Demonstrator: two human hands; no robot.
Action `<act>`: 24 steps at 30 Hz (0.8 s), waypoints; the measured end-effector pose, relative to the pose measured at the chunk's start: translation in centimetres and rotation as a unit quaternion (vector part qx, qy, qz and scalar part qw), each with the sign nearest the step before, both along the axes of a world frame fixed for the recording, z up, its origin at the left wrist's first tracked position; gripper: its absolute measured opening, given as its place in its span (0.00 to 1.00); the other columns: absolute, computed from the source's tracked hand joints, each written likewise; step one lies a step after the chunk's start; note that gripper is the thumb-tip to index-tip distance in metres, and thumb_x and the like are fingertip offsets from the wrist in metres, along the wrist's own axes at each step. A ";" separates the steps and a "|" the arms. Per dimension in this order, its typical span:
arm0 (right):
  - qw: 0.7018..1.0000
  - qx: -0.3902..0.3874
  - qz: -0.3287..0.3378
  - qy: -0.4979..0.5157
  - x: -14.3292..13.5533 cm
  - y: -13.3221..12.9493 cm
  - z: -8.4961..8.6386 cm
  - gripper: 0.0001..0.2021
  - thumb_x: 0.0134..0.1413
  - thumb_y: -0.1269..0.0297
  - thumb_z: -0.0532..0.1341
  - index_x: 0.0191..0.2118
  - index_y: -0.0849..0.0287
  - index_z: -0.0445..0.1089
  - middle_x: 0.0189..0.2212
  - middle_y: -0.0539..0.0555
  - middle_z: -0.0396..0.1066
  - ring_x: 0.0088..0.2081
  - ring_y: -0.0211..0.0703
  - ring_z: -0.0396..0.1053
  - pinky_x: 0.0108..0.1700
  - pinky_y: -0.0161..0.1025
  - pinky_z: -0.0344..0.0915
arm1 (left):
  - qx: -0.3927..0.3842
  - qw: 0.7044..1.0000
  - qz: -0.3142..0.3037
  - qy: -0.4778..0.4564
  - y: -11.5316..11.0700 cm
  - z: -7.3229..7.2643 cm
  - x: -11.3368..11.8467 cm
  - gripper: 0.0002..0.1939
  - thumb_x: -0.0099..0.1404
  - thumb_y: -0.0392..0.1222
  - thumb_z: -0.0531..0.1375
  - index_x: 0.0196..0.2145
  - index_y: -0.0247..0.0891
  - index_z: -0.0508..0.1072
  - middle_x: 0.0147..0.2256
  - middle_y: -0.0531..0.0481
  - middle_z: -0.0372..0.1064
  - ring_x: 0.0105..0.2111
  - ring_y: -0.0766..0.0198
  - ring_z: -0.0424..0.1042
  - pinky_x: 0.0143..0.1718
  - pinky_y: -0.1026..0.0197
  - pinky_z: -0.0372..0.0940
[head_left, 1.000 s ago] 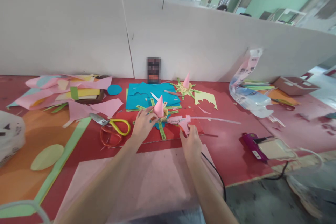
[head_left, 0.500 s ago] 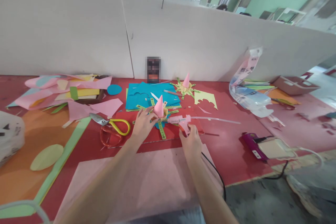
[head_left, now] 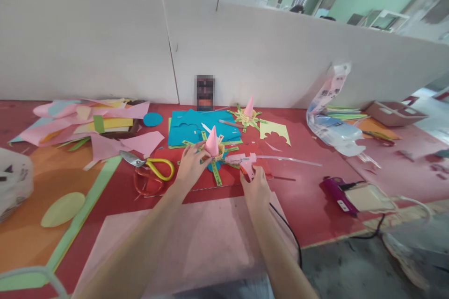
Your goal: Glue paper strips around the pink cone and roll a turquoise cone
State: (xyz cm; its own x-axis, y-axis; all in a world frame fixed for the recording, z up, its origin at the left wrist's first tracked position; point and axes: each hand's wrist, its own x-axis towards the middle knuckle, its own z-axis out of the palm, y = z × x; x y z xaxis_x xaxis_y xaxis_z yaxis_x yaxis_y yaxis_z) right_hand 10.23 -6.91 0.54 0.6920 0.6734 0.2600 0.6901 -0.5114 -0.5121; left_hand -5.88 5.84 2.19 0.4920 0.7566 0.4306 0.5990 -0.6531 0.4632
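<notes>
My right hand [head_left: 257, 188] is wrapped round the handle of a pink hot glue gun [head_left: 247, 162]. Its nozzle points left, at the base of a paper craft, and a clear glue stick [head_left: 287, 159] trails from its back. With closed fingers my left hand [head_left: 191, 164] grips that craft, a pink paper cone [head_left: 212, 142] on a yellow base with green patterned strips [head_left: 216, 173] spread around it. Where nozzle and base meet is too small to make out. Under both lies a red sheet [head_left: 189, 181]. A similar finished-looking cone craft [head_left: 249, 110] stands farther back.
Yellow-handled scissors [head_left: 159, 168] and a red-handled pair [head_left: 148, 186] lie left of my left hand. Blue sheets [head_left: 185, 134] are behind. Paper scraps [head_left: 115, 124] pile up at the left. A purple power strip [head_left: 339, 196] with a plugged-in adapter sits right; a black cable [head_left: 289, 229] hangs nearby.
The pink cone leans or shifts very slightly to the left in my left hand. The glue gun has moved a touch to the right; both grips stay the same.
</notes>
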 end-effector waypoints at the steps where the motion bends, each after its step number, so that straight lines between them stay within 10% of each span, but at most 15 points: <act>1: 1.000 0.000 0.001 0.001 0.0 0.0 0.0 0.15 0.50 0.57 0.54 0.44 0.56 0.59 0.44 0.53 0.67 0.35 0.42 0.68 0.26 0.34 0.52 | 0.001 1.000 0.000 0.000 0.0 0.0 0.0 0.08 0.60 0.43 0.55 0.28 0.42 0.72 0.51 0.47 0.63 0.52 0.58 0.62 0.57 0.47 0.48; 24: 0.989 0.123 -0.077 -0.033 4.0 -0.6 0.6 0.21 0.46 0.50 0.57 0.42 0.59 0.62 0.39 0.58 0.66 0.36 0.48 0.65 0.30 0.38 0.56 | 0.018 0.990 0.041 -0.136 0.1 -0.2 -1.1 0.11 0.63 0.46 0.52 0.33 0.40 0.71 0.49 0.45 0.64 0.50 0.59 0.63 0.54 0.51 0.55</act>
State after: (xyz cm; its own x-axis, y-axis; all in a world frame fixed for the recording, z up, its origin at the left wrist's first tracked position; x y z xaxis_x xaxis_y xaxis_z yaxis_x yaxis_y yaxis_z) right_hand 14.22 -7.52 1.10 0.7571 0.4725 0.4513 0.6503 -0.4782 -0.5903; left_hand -6.94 5.94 1.99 0.2928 0.7712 0.5653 0.5070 -0.6265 0.5920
